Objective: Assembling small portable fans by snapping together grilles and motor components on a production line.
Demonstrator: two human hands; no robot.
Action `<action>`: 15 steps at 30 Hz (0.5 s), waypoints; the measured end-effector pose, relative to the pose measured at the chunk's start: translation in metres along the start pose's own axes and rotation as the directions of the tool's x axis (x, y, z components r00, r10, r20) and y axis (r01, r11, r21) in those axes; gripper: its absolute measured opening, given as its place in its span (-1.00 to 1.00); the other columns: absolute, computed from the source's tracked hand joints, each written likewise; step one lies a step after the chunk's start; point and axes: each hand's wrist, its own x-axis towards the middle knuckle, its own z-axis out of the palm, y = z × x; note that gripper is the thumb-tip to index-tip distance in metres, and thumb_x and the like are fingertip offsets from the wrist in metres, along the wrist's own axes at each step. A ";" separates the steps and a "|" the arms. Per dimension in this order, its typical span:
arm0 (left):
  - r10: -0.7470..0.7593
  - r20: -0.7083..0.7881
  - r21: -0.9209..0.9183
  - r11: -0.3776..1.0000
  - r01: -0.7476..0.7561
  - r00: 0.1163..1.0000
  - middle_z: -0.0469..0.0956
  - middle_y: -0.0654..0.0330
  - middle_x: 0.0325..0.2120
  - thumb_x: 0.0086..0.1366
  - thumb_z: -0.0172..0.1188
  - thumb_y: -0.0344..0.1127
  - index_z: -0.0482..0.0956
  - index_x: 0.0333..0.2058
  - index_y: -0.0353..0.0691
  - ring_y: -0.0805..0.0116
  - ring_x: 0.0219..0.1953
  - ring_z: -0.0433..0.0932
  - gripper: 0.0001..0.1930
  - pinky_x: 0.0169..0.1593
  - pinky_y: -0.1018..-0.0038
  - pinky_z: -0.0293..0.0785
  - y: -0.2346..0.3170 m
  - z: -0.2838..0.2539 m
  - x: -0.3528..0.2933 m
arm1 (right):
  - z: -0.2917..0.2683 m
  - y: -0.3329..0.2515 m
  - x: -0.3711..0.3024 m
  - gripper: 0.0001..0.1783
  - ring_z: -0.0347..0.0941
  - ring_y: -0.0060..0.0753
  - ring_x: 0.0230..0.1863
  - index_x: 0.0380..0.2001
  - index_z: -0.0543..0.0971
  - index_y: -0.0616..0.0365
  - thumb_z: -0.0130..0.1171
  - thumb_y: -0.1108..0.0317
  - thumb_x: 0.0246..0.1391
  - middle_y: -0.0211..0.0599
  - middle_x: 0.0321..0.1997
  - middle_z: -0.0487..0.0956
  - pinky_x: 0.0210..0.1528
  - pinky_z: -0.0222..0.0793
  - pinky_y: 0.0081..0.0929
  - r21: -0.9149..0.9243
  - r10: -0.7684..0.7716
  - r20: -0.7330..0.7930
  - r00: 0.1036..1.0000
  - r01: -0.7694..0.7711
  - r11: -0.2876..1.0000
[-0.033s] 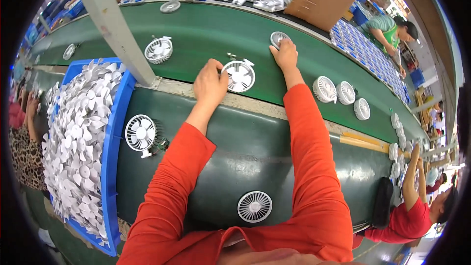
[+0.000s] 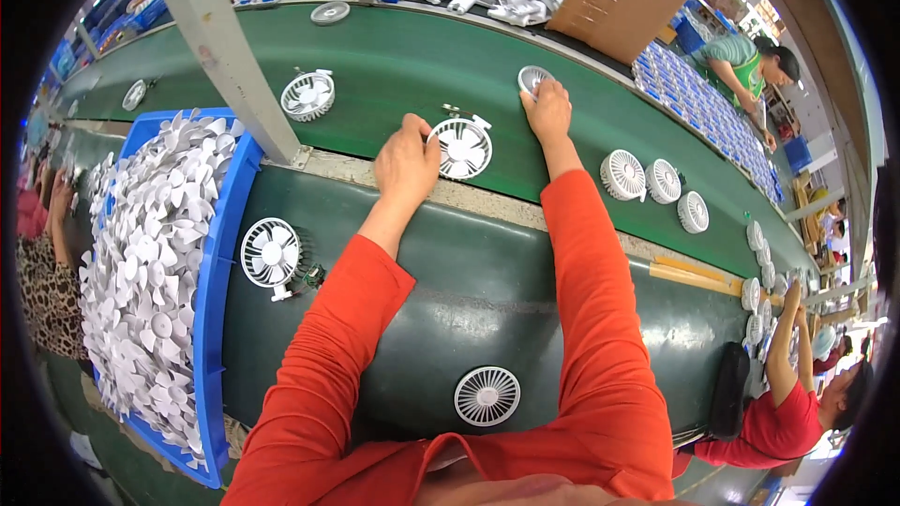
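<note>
On the green belt, my left hand (image 2: pixel 405 165) has its fingers curled against the left rim of a white fan housing (image 2: pixel 465 149) with a blade wheel inside. A small bracket and circuit piece stick out behind that housing. Farther right, my right hand (image 2: pixel 547 116) grips a round white fan grille (image 2: pixel 532 77) by its near edge; my fingers cover part of it. Another open fan housing (image 2: pixel 271 253) with blades and a small circuit board lies on the dark bench by my left forearm. Close to my body rests a loose white grille (image 2: pixel 487 396).
A blue crate (image 2: pixel 208 319) heaped with white fan blades stands left, beside a grey post (image 2: pixel 217 47). More fans (image 2: pixel 622 174) sit along the belt to the right. Beyond it are a cardboard box (image 2: pixel 619 2) and white parts. Co-workers stand at far right and left.
The belt items and both hands appear shifted very slightly to the right in the view. My right fingers sit a little lower around the grille; my left hand stays at the housing.
</note>
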 end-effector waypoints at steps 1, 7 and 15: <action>-0.010 0.015 0.054 0.998 0.010 1.000 0.54 0.03 -0.51 0.19 0.13 -0.27 0.35 -0.29 -0.18 -0.03 -0.40 0.55 -0.80 -0.31 0.09 0.44 0.002 -0.002 0.000 | -0.003 0.001 -0.006 -0.64 0.42 -0.05 0.01 -0.35 0.54 0.14 0.31 0.09 -0.08 -0.12 -0.13 0.56 -0.02 0.35 -0.10 0.001 -0.017 -0.002 1.000 0.017 1.000; 0.021 -0.026 -0.142 0.990 -0.025 0.999 0.58 -0.02 -0.41 0.26 0.06 -0.31 0.26 -0.15 -0.22 -0.09 -0.32 0.56 -0.75 -0.27 0.08 0.44 -0.002 0.003 0.002 | -0.064 -0.016 -0.040 -0.72 0.47 -0.46 -0.54 -0.47 0.44 0.25 0.16 0.24 0.15 -0.28 -0.46 0.48 -0.57 0.52 -0.46 0.839 0.250 0.209 0.945 -0.305 0.452; -0.170 0.234 -0.924 0.268 0.274 0.957 0.59 0.16 -0.25 0.33 0.04 -0.25 0.45 -0.05 -0.41 0.39 -0.22 0.57 -0.66 -0.16 0.47 0.47 0.013 0.022 -0.015 | -0.135 -0.090 -0.115 -0.63 0.51 -0.57 -0.42 -0.03 0.30 0.20 0.11 0.48 0.10 -0.26 -0.33 0.60 -0.53 0.46 -0.68 0.931 0.086 0.254 0.963 -0.268 0.249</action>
